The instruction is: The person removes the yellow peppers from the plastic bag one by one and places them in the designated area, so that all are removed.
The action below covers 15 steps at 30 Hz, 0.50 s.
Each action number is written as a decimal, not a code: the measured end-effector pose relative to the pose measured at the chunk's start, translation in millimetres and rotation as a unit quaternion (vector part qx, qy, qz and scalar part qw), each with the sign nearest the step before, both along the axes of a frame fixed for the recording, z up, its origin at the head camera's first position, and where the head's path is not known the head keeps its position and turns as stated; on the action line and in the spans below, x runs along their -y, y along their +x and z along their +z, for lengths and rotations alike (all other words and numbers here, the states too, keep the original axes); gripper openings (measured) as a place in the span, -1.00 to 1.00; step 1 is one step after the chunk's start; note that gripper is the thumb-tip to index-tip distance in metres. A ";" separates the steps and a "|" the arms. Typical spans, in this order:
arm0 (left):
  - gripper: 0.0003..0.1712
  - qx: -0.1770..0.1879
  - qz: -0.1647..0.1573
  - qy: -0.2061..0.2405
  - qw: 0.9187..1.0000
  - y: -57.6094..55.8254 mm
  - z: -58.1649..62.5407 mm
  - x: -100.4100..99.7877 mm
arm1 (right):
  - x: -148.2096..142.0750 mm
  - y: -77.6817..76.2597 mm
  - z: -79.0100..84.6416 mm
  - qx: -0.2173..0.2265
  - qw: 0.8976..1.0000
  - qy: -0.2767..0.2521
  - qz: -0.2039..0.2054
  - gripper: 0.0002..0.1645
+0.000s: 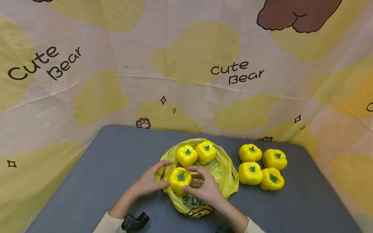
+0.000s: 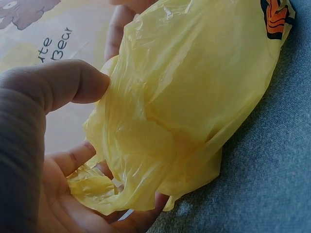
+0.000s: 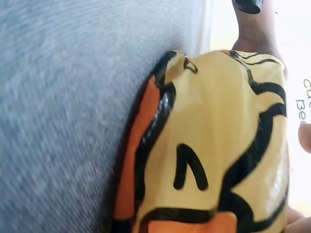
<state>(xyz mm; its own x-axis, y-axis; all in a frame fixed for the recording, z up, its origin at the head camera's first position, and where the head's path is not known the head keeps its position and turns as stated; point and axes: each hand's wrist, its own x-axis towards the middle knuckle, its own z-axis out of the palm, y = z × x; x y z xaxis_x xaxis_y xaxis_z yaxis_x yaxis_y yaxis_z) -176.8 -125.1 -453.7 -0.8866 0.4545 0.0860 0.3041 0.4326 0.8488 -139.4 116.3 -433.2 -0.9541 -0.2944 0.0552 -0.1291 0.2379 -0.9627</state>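
Observation:
A yellow bell pepper (image 1: 176, 179) with a green stem is held over the near-left part of a yellow plastic bag (image 1: 227, 178), whose mouth is spread wide. My right hand (image 1: 205, 186) grips this pepper between thumb and fingers from its right side. On the other side, my left hand (image 1: 150, 179) curls about the bag's left rim, its thumb tip right at the pepper. Thin plastic covers part of the left fingers (image 2: 70, 158) in the left wrist view. Two more bell peppers (image 1: 186, 155) sit inside the bag toward the back. The right wrist view mostly shows the bag's printed side (image 3: 209, 145).
To the bag's right, several yellow bell peppers (image 1: 250, 173) stand grouped on the grey table (image 1: 102, 171). Behind the table hangs a patterned cloth (image 1: 186, 58) with bear drawings and lettering. A black wrist device (image 1: 135, 221) is on the left forearm.

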 end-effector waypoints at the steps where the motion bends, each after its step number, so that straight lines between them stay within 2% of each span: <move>1: -0.27 0.001 0.001 -0.001 1.000 0.0 0.2 0.0 | 1.1 -0.4 -0.9 -0.001 1.000 -0.003 -0.001 -0.39; 8: -0.28 0.006 0.009 -0.012 1.000 -1.2 -1.2 -0.8 | 5.9 -3.9 -5.2 -0.003 1.000 0.002 -0.011 -0.42; 15: -0.28 -0.016 0.005 -0.011 1.000 -1.2 -3.8 -0.2 | 9.6 -5.2 -6.8 0.010 1.000 0.006 -0.011 -0.37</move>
